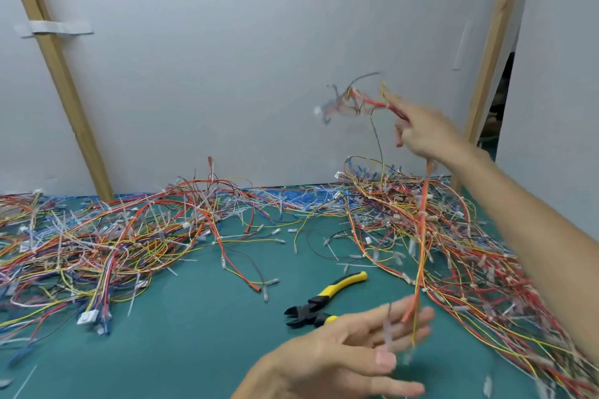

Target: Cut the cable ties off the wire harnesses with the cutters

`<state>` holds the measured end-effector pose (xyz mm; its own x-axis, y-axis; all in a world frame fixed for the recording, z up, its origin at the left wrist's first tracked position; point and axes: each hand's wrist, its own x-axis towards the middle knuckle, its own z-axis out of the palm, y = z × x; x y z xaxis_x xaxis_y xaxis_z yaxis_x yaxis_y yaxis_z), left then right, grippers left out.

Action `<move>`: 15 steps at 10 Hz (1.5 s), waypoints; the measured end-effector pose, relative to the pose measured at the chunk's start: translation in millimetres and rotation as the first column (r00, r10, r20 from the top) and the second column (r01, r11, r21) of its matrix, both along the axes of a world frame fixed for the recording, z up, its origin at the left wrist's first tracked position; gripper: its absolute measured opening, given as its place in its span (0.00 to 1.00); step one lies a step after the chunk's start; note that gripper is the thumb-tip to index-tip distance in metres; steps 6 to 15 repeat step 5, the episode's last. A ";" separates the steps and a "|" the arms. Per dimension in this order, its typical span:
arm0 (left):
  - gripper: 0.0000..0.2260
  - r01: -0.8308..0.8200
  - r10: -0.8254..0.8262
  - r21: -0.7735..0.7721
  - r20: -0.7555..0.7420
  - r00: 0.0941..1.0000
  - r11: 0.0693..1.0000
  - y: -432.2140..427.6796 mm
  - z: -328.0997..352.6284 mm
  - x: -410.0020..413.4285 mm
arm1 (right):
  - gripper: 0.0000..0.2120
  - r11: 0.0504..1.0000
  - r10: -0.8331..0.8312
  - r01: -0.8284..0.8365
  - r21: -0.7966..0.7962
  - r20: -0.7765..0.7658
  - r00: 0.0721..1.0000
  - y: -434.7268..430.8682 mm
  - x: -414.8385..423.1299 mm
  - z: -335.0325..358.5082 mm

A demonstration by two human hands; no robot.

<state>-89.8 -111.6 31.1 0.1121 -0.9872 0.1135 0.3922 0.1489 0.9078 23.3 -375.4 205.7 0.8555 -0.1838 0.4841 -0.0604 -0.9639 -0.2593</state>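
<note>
Green work mat (207, 343) backed by an upright white panel (246, 58). Two wooden battens lean against the panel: left batten (61, 81), crossed by a strip of grey tape (56, 28), and right batten (492, 52), beside a translucent strip (462, 45). Second white panel (557, 74) at right; dark gap (500, 97) between.

A pale grey panel wall (246, 68) stands behind the desk (201, 334), whose top is teal green. Two slanted wooden battens (55, 68) brace it, the left one taped (56, 28). At the right, a dark gap (500, 97) possibly opens beyond a second panel (557, 74).
</note>
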 end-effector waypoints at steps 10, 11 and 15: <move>0.26 0.026 -0.052 0.118 0.226 0.973 0.993 18.0 -1.5 19.1 | 0.25 0.826 -0.554 0.473 -0.307 -0.287 0.781 -45.0 -39.2 -152.5; 0.26 0.026 -0.052 0.118 0.226 0.973 0.993 18.0 -1.5 19.1 | 0.25 0.826 -0.554 0.473 -0.307 -0.287 0.781 -45.0 -39.2 -152.5; 0.26 0.026 -0.052 0.118 0.226 0.973 0.993 18.0 -1.5 19.1 | 0.25 0.826 -0.554 0.473 -0.307 -0.287 0.781 -45.0 -39.2 -152.5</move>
